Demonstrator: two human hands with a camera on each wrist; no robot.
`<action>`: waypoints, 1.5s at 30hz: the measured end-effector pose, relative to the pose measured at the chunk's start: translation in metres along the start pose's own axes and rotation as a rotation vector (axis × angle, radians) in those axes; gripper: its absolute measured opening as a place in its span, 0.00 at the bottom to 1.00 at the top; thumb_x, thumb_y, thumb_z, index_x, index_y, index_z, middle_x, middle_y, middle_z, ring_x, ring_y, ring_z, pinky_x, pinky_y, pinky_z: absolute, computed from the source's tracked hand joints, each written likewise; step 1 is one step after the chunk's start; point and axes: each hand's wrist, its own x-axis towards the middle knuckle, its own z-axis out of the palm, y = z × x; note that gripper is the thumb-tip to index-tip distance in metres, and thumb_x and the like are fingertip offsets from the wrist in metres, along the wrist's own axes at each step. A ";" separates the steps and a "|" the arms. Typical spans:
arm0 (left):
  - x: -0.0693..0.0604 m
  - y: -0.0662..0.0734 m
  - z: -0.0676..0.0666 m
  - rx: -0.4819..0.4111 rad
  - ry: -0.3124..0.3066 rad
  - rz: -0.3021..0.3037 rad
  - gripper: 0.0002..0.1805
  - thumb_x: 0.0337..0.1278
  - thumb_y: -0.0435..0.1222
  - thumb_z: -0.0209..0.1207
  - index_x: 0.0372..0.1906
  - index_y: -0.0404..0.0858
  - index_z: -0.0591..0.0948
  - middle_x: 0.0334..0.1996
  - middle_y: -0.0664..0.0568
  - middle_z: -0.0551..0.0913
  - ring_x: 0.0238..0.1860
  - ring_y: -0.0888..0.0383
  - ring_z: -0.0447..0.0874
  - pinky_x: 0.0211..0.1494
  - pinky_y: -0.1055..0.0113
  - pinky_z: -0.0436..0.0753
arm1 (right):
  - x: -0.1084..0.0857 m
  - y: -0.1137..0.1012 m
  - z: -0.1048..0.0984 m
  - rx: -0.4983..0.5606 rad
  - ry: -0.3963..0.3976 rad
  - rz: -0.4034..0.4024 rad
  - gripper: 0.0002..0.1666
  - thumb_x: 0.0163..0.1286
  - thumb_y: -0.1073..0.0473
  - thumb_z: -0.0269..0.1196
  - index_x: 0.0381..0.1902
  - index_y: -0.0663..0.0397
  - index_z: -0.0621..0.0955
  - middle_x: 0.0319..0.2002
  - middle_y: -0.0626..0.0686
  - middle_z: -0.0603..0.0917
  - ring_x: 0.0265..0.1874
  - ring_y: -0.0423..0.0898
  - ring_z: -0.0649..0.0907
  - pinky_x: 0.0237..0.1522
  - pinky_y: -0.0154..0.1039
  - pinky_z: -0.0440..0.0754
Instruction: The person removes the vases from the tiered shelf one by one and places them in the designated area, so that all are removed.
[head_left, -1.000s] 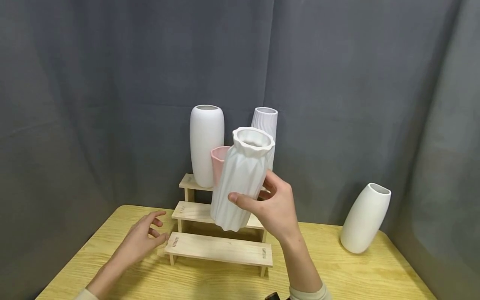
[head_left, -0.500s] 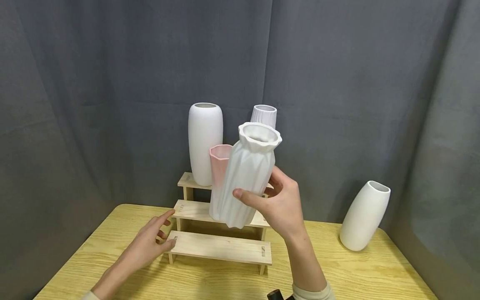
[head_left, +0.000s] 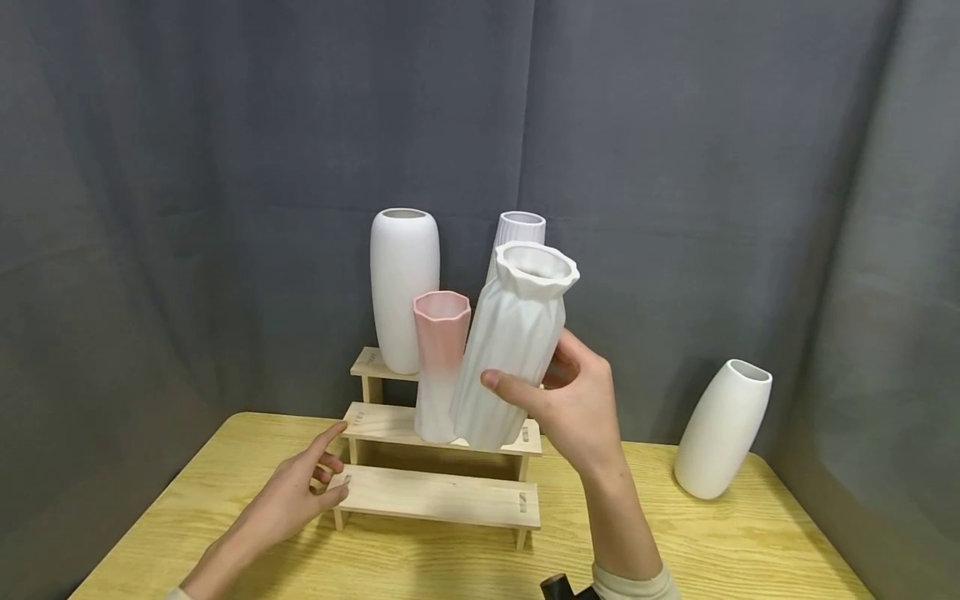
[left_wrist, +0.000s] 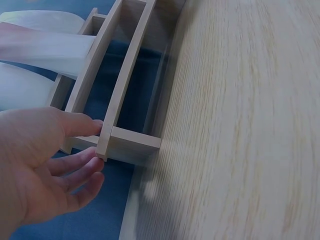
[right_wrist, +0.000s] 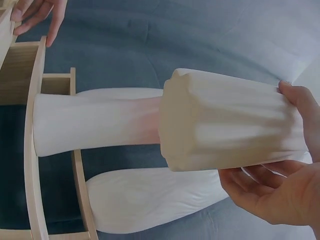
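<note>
In the head view my right hand (head_left: pixel 577 408) grips a white pleated vase (head_left: pixel 510 358) with a scalloped rim. It tilts to the right, above the wooden three-step stand (head_left: pixel 435 496) and just right of a pink-and-white vase (head_left: pixel 441 358). That vase stands on the middle step. Thumb on the near side, fingers behind, the hand wraps the body; the right wrist view shows the vase's base. My left hand (head_left: pixel 288 492) is at the stand's left end, its fingertips (left_wrist: pixel 95 162) at the end of a step in the left wrist view, thumb and fingers apart.
A tall smooth white vase (head_left: pixel 405 292) stands on the top step's left. A ribbed white vase (head_left: pixel 522 223) behind the held one is partly hidden. Another white vase (head_left: pixel 722 429) leans right on the wooden table (head_left: pixel 637 533). Grey curtains (head_left: pixel 300 167) hang behind.
My right hand has carried the pleated vase rightward, uncovering more of the pink-and-white vase. The left hand has moved right, up to the stand's left end.
</note>
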 end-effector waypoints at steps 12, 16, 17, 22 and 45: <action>0.000 -0.006 -0.003 0.001 0.002 0.004 0.47 0.59 0.31 0.71 0.80 0.45 0.60 0.45 0.48 0.81 0.41 0.53 0.78 0.39 0.64 0.81 | 0.002 -0.012 -0.004 -0.052 0.079 0.090 0.28 0.51 0.64 0.81 0.52 0.55 0.85 0.42 0.55 0.88 0.37 0.54 0.88 0.39 0.49 0.86; -0.001 -0.006 -0.003 0.000 0.004 0.001 0.46 0.60 0.31 0.71 0.79 0.45 0.60 0.45 0.49 0.81 0.40 0.54 0.78 0.39 0.64 0.81 | 0.002 -0.015 -0.006 -0.074 0.093 0.106 0.29 0.52 0.63 0.80 0.53 0.57 0.85 0.43 0.56 0.88 0.38 0.54 0.88 0.39 0.48 0.86; -0.001 -0.006 -0.003 0.001 0.005 0.001 0.46 0.60 0.31 0.71 0.79 0.45 0.60 0.44 0.49 0.81 0.40 0.54 0.78 0.39 0.65 0.81 | 0.003 -0.011 -0.007 -0.083 0.099 0.110 0.29 0.52 0.63 0.81 0.53 0.56 0.85 0.43 0.55 0.88 0.39 0.53 0.88 0.38 0.47 0.86; -0.001 -0.006 -0.001 0.005 0.009 0.018 0.45 0.60 0.26 0.68 0.79 0.44 0.60 0.44 0.48 0.82 0.40 0.55 0.80 0.38 0.65 0.82 | 0.008 0.013 -0.016 -0.132 0.133 0.101 0.32 0.48 0.58 0.84 0.53 0.48 0.86 0.43 0.52 0.88 0.38 0.51 0.88 0.36 0.47 0.87; 0.001 -0.008 0.001 0.023 0.030 0.048 0.45 0.57 0.21 0.66 0.78 0.42 0.62 0.43 0.48 0.82 0.38 0.56 0.81 0.36 0.66 0.82 | 0.017 0.048 -0.046 -0.252 0.264 0.183 0.34 0.46 0.49 0.85 0.52 0.43 0.86 0.42 0.52 0.87 0.40 0.49 0.86 0.37 0.50 0.86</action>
